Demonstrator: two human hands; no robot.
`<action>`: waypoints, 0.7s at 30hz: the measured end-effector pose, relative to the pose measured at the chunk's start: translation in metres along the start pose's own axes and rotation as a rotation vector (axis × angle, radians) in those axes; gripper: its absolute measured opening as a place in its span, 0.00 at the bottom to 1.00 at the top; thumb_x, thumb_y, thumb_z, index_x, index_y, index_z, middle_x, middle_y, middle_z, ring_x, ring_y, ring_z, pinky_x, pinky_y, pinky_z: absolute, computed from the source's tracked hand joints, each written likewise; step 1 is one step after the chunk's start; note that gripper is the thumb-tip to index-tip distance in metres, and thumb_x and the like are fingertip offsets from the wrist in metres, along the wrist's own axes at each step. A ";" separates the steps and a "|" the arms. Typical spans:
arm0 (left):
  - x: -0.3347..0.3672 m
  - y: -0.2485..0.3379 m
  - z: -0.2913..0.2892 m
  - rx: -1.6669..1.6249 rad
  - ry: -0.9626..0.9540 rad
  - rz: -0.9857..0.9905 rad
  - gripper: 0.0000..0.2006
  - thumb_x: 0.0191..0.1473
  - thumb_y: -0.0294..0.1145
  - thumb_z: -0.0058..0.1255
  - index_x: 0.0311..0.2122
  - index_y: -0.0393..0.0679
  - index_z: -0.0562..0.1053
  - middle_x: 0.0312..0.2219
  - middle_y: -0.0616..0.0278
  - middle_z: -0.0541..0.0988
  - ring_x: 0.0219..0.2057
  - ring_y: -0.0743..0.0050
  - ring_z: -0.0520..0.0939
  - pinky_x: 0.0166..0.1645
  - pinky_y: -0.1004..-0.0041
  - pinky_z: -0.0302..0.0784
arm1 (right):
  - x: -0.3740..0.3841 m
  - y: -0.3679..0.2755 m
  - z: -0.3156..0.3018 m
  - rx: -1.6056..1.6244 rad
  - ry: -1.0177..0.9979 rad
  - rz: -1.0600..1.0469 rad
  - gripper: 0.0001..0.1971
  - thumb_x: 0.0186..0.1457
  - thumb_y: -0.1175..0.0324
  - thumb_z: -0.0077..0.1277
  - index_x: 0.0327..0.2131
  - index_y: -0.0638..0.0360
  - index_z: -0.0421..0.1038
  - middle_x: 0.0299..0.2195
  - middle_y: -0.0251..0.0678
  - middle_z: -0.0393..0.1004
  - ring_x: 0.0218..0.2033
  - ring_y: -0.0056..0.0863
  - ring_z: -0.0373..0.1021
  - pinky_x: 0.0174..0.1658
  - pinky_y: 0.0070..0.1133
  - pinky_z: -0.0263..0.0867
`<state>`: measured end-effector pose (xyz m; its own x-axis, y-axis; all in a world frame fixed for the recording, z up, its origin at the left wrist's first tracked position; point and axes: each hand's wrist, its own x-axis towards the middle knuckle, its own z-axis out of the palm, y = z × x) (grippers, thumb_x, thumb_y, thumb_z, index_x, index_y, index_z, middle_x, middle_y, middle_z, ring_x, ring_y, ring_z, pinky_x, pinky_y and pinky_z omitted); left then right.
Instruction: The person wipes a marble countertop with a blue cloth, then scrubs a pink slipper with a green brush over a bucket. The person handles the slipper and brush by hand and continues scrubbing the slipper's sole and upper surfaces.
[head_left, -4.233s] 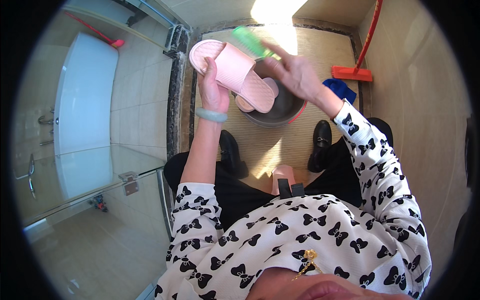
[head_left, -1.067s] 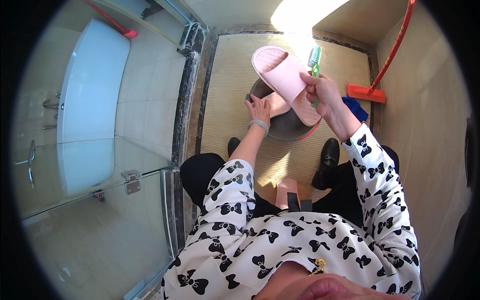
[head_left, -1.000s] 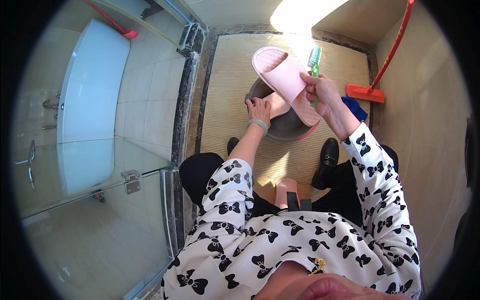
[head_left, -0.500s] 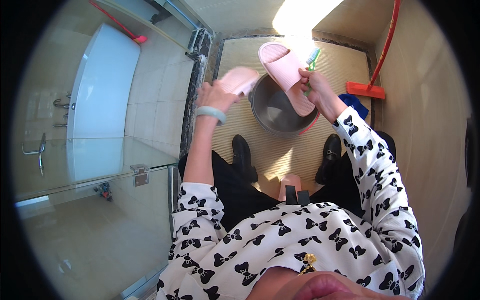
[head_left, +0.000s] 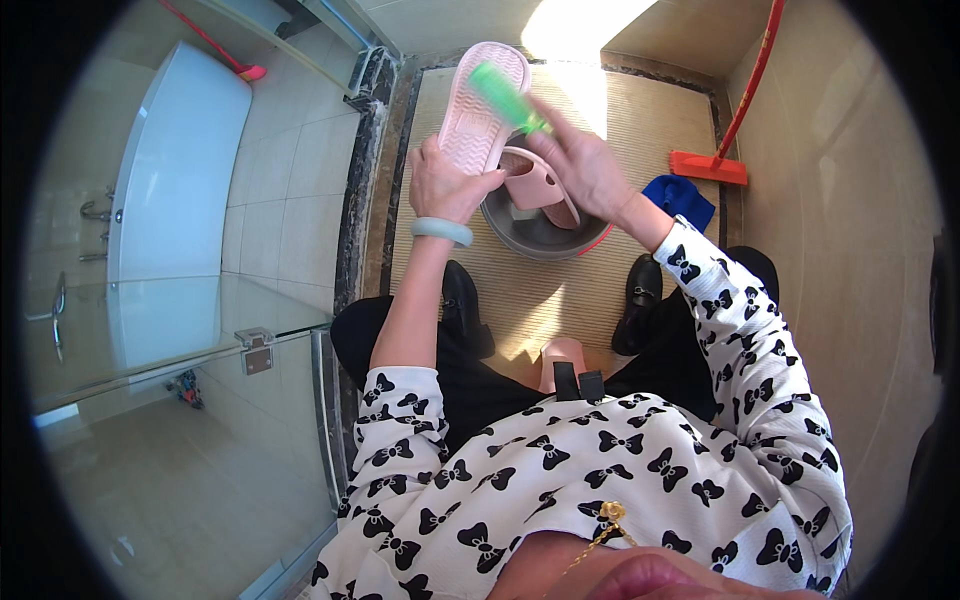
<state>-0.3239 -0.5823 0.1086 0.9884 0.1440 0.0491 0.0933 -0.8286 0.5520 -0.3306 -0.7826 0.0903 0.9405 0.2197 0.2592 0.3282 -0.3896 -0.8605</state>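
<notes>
- Pink slipper (head_left: 475, 130) was held up beyond the near rim of the bucket, on its left, its zigzag-patterned face turned to the camera; no strap was seen on it.
- Judged light, of soft, bendy foam or rubber; not fragile, likely slippery if wet, though wetness could not be told.
- Best hold judged to be across the nearer end, by both side edges, with the patterned face left bare.
- That end was clasped in the left hand (head_left: 447, 188), thumb on the right.
- Hands were apart; in the right hand (head_left: 590, 175) a green brush (head_left: 505, 97) was gripped, blurred over the slipper; contact could not be told.
- Below, a strapped slipper (head_left: 530, 185) was seen tilted in the grey bucket (head_left: 565, 242).
- Farther right, a blue cloth (head_left: 680, 200) was noted near a red broom (head_left: 708, 167).
</notes>
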 end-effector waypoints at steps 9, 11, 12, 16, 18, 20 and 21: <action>-0.014 0.010 0.004 0.047 0.081 0.221 0.45 0.24 0.40 0.69 0.53 0.39 0.63 0.42 0.51 0.70 0.43 0.49 0.75 0.45 0.58 0.76 | 0.025 0.007 -0.034 -0.641 0.160 0.177 0.23 0.59 0.61 0.48 0.58 0.41 0.64 0.21 0.45 0.75 0.21 0.42 0.74 0.23 0.33 0.70; -0.016 0.011 0.004 0.052 0.082 0.243 0.44 0.25 0.39 0.68 0.53 0.40 0.63 0.41 0.52 0.70 0.42 0.49 0.75 0.45 0.58 0.75 | 0.025 0.007 -0.034 -0.621 0.339 0.154 0.22 0.60 0.59 0.47 0.58 0.40 0.64 0.22 0.45 0.76 0.22 0.43 0.74 0.25 0.35 0.70; -0.015 0.012 0.005 0.056 0.079 0.235 0.43 0.25 0.39 0.67 0.52 0.40 0.63 0.41 0.52 0.70 0.42 0.49 0.75 0.45 0.58 0.75 | 0.022 0.006 -0.030 -0.584 0.221 0.090 0.23 0.60 0.59 0.47 0.59 0.39 0.63 0.24 0.46 0.76 0.23 0.43 0.74 0.27 0.36 0.71; -0.014 0.017 0.009 0.044 0.064 0.275 0.42 0.25 0.39 0.67 0.52 0.41 0.64 0.39 0.52 0.70 0.41 0.50 0.75 0.45 0.57 0.74 | 0.011 0.005 -0.017 -0.526 -0.039 -0.193 0.24 0.60 0.58 0.46 0.60 0.38 0.61 0.26 0.44 0.76 0.26 0.45 0.74 0.30 0.34 0.71; -0.016 0.014 0.011 -0.008 0.053 0.321 0.42 0.25 0.39 0.67 0.52 0.41 0.64 0.40 0.52 0.71 0.42 0.50 0.75 0.46 0.58 0.73 | 0.017 0.012 -0.021 -0.424 0.107 0.000 0.23 0.60 0.58 0.46 0.59 0.39 0.63 0.27 0.44 0.77 0.26 0.45 0.74 0.31 0.34 0.71; -0.014 0.008 0.013 -0.147 0.001 0.319 0.43 0.25 0.40 0.67 0.53 0.41 0.64 0.41 0.51 0.71 0.44 0.50 0.75 0.48 0.60 0.73 | 0.029 0.026 -0.032 -0.216 0.226 0.203 0.22 0.60 0.54 0.48 0.57 0.45 0.67 0.29 0.43 0.79 0.24 0.36 0.76 0.28 0.31 0.70; -0.013 0.004 0.015 -0.252 -0.050 0.289 0.43 0.25 0.40 0.68 0.53 0.40 0.64 0.42 0.51 0.72 0.45 0.51 0.75 0.49 0.61 0.72 | 0.030 0.032 -0.033 0.016 0.170 0.252 0.23 0.59 0.55 0.50 0.57 0.46 0.66 0.28 0.40 0.79 0.24 0.31 0.76 0.27 0.27 0.70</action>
<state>-0.3341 -0.5954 0.0973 0.9749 -0.1076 0.1950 -0.2159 -0.6714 0.7089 -0.2887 -0.8184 0.0850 0.9939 -0.0355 0.1047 0.0820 -0.3981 -0.9137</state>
